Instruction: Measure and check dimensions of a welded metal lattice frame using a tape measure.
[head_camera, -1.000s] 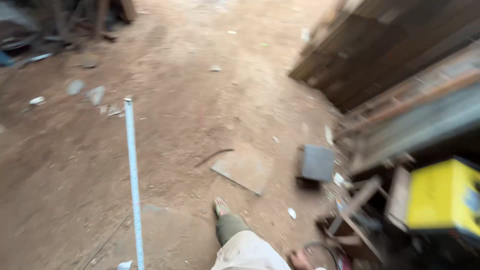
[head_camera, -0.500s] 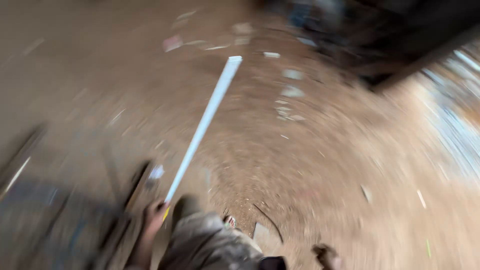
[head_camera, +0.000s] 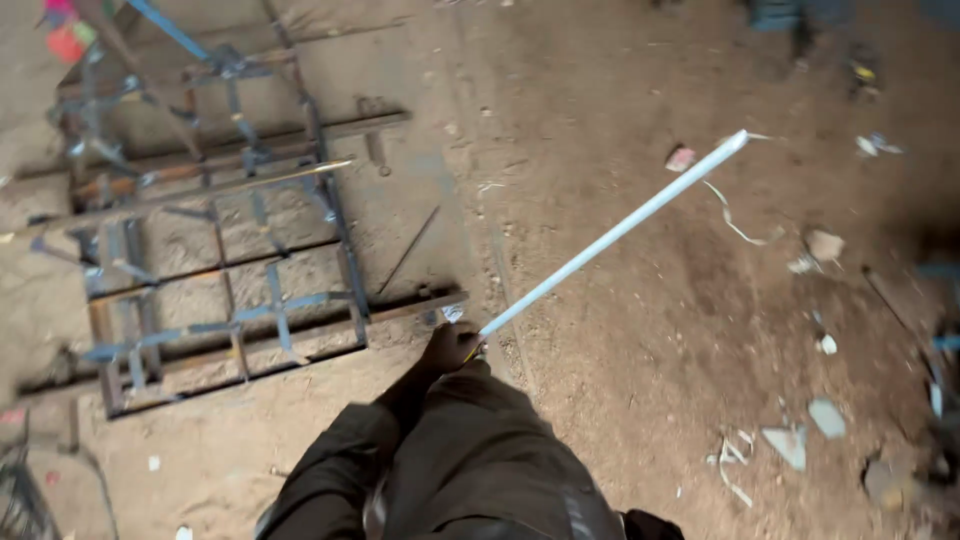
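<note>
While the person stands on the bare dirt floor (head_camera: 620, 400), a welded metal frame (head_camera: 220, 260) lies flat on the ground at the far left, its rusty bars and bluish cross-pieces forming a rough grid. A thin loose rod (head_camera: 408, 250) rests on the dirt just beside the frame's right edge.

Moving toward the middle, one hand (head_camera: 450, 347) is closed tight round the near end of a long pale metal bar (head_camera: 615, 230). Which hand it is I cannot tell for certain from where the arm comes out; it reaches from the left side of the body, so I take it for the left hand. The other hand is out of sight. Below the hand, the person's dark trousers (head_camera: 470, 460) fill the bottom centre.

From the grip the bar runs up and to the right, lifted clear of the ground, its far end pointing toward a small pinkish scrap (head_camera: 681, 158) on the dirt. Under the bar's far end a curled strip (head_camera: 735, 222) lies on the floor.

Farther right, pale stones and bits of debris (head_camera: 826, 244) are scattered about, with more flat fragments (head_camera: 790, 443) near the lower right.
</note>
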